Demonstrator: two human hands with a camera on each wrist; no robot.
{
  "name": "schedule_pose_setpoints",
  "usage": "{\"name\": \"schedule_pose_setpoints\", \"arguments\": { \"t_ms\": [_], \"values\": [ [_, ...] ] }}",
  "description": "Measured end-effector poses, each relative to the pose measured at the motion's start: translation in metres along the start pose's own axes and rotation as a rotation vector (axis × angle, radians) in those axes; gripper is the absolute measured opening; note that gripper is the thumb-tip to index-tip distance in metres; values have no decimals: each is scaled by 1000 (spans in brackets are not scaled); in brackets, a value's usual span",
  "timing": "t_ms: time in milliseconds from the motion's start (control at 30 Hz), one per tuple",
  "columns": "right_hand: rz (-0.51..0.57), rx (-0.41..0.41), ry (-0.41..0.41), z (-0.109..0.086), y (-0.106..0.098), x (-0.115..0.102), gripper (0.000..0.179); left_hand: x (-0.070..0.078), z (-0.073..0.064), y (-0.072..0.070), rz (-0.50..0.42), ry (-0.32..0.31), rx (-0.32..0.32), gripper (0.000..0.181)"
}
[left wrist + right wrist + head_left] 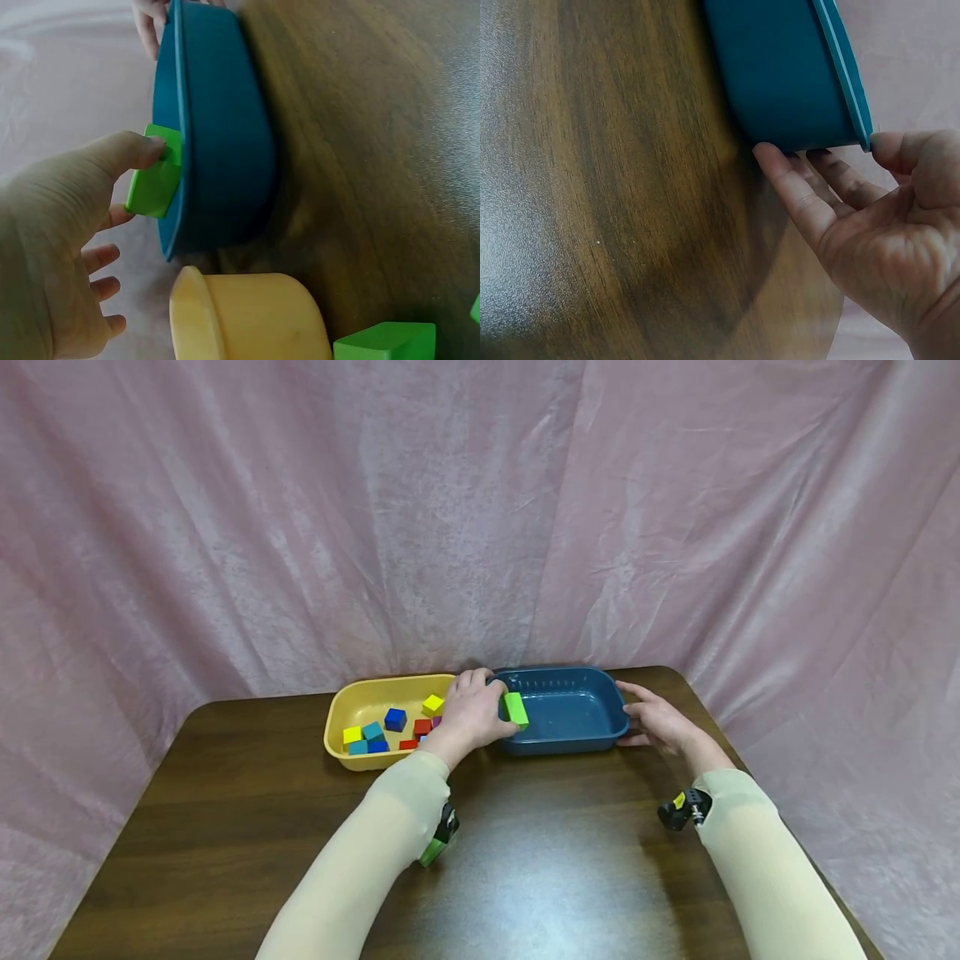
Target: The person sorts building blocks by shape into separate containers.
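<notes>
Two bins sit side by side on the worktop [225, 793]: a yellow bin [352, 758] holding loose blocks and a blue bin [600, 739], bare apart from the piece you carry. Your left hand [471, 714] pinches a green block [515, 709] between thumb and fingers, right at the blue bin's near-left rim; in the left wrist view the block [154, 184] looks to lie against that rim, half over the edge, with the thumb pressed on it. Your right hand [660, 720] lies open with straight fingers against the bin's right wall, the fingertips [769, 156] touching low on it and the thumb up by the rim; it holds nothing

My main worry is the block catching on the rim: let go where it is and it could tip outward onto the worktop, or drop into the gap between the bins, because so little of it is past the edge. Carry it further over the floor of the bin before you loosen the pinch

A push from the left hand on that rim could also slide the light bin to the right, since your right hand only rests on it and does not grip. Your left wrist passes close over the yellow bin as well; a dipped forearm could knock the blocks [395, 719] there or nudge that bin out of line
</notes>
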State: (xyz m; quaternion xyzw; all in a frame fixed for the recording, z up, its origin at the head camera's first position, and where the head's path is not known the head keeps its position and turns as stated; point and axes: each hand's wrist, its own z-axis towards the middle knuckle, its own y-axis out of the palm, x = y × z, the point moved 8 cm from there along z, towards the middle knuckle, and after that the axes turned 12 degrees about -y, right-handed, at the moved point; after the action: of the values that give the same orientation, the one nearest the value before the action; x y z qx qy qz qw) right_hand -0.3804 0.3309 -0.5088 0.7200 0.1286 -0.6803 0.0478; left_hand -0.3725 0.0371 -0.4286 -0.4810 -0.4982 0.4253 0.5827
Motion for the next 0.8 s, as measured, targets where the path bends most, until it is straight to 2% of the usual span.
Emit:
{"name": "schedule_pose_setpoints", "arguments": {
  "t_ms": [133,333,500,800],
  "values": [
    [-2,2,-1,2,0,0,63,-2,-1,5,4,-6,-15,66],
    [11,-3,2,4,1,1,63,-7,-1,5,-44,-21,-24,68],
    [8,-3,1,5,1,1,62,-12,0,-5,-59,-18,-1,73],
    [3,-6,10,6,-2,1,62,-18,-6,-25,-74,34,47,75]
  ]
}}
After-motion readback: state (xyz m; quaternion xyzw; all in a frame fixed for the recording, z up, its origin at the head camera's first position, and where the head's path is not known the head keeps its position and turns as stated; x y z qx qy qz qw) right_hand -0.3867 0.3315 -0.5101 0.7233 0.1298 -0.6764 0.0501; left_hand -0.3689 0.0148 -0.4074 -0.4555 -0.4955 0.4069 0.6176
